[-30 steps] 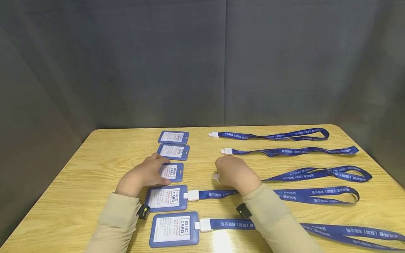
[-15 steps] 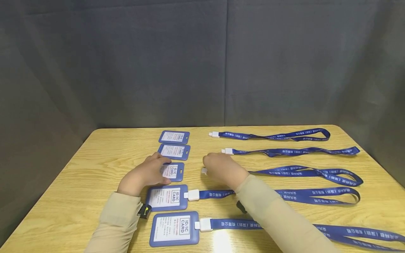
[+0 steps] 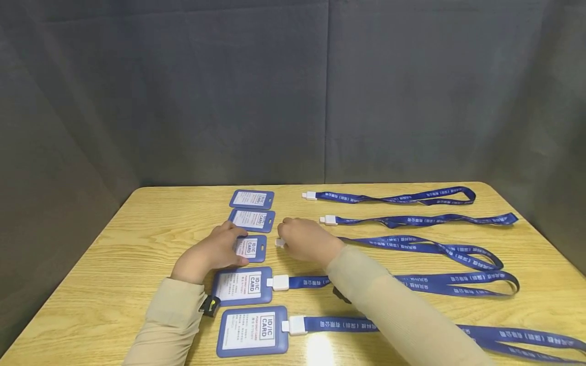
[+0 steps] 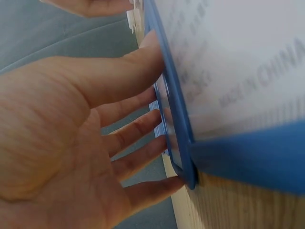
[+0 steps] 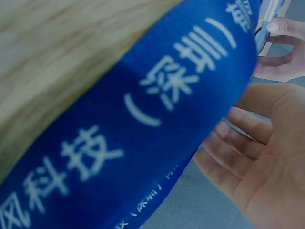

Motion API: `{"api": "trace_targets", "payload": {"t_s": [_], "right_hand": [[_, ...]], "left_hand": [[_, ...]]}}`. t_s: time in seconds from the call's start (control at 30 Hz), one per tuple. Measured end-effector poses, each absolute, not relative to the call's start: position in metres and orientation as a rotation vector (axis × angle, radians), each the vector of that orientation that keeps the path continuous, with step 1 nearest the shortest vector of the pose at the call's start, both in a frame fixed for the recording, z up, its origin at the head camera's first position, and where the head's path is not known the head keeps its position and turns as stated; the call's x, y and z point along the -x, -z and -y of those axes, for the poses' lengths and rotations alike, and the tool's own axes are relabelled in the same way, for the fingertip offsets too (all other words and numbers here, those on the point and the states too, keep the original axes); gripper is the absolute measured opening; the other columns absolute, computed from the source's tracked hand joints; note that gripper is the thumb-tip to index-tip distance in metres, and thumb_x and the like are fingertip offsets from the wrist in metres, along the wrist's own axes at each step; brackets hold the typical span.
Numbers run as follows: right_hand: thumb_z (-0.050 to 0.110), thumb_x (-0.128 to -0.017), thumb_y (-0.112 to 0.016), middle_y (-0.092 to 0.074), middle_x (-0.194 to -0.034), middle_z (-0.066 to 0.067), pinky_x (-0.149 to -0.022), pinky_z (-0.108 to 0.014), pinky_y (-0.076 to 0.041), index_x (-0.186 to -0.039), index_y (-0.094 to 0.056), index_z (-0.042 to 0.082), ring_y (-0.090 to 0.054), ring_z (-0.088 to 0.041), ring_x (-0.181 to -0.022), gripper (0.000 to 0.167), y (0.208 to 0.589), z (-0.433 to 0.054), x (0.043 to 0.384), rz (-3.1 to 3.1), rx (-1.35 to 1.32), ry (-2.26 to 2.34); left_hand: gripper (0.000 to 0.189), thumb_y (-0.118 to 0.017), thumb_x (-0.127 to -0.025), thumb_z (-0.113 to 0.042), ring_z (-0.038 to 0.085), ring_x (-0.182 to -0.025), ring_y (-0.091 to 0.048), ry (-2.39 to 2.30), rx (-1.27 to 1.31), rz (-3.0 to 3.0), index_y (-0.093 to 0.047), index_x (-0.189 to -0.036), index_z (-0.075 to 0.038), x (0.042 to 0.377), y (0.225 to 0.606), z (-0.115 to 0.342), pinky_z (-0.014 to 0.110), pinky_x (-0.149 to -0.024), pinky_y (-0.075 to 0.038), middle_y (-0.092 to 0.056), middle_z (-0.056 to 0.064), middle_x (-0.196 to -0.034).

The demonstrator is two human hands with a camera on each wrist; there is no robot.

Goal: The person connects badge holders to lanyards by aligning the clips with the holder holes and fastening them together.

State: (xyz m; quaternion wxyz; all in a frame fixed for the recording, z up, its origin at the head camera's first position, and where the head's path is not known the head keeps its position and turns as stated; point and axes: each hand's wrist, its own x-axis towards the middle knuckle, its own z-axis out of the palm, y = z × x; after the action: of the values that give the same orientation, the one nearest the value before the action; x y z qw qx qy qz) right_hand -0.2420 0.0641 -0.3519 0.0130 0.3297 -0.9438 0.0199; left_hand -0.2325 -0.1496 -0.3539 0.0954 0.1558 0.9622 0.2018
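My left hand [image 3: 214,250] spans the middle blue ID card holder [image 3: 251,249], thumb at its near edge and fingers at its far edge, with the left end hidden under the palm. My right hand [image 3: 308,241] grips a blue lanyard [image 3: 414,247] near its end. A white clip [image 3: 280,243] pokes out left of the knuckles, close to the holder's slotted end. The lanyard's printed strap [image 5: 157,90] trails off to the right on the table, and its loop lies close to the strap below. In the right wrist view, the fingers curl behind the strap.
Nearer me, two card holders [image 3: 242,285] [image 3: 252,331] are joined to lanyards by white clips. Two more holders [image 3: 252,219] [image 3: 252,199] lie farther back, apart from two lanyards [image 3: 426,220] [image 3: 393,197] at the right. All rest on a wooden table [image 3: 114,254] before a grey curtain.
My right hand has moved left with the lanyard, bringing the white clip close to the middle card holder. The strap's loop has slid left too. My left hand stays in place.
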Motion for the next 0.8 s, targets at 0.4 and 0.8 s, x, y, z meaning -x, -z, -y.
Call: {"api": "trace_targets", "payload": {"t_s": [0.4, 0.8], "right_hand": [[0.013, -0.088, -0.076, -0.069, -0.104, -0.005, -0.089, -0.032, -0.053, -0.11, -0.074, 0.008, -0.065, -0.018, -0.095, 0.023, 0.351, -0.0601, 0.248, 2.994, -1.051, -0.215], [0.02, -0.089, -0.076, -0.069, -0.095, -0.003, -0.081, -0.03, -0.054, -0.102, -0.076, 0.008, -0.061, -0.014, -0.082, 0.019, 0.3502, -0.059, 0.2474, 3.03, -0.935, -0.19]], "left_hand": [[0.065, -0.08, -0.083, -0.017, 0.039, -0.122, -0.045, -0.57, -0.445, -2.838, -0.053, -0.139, 0.002, 0.2292, 0.3503, 0.1465, 0.056, -0.102, -0.041, -0.045, 0.024, -0.139], [0.068, -0.082, -0.081, -0.017, 0.04, -0.122, -0.044, -0.578, -0.481, -2.85, -0.053, -0.138, 0.004, 0.2304, 0.3533, 0.1486, 0.056, -0.104, -0.039, -0.047, 0.024, -0.136]]}}
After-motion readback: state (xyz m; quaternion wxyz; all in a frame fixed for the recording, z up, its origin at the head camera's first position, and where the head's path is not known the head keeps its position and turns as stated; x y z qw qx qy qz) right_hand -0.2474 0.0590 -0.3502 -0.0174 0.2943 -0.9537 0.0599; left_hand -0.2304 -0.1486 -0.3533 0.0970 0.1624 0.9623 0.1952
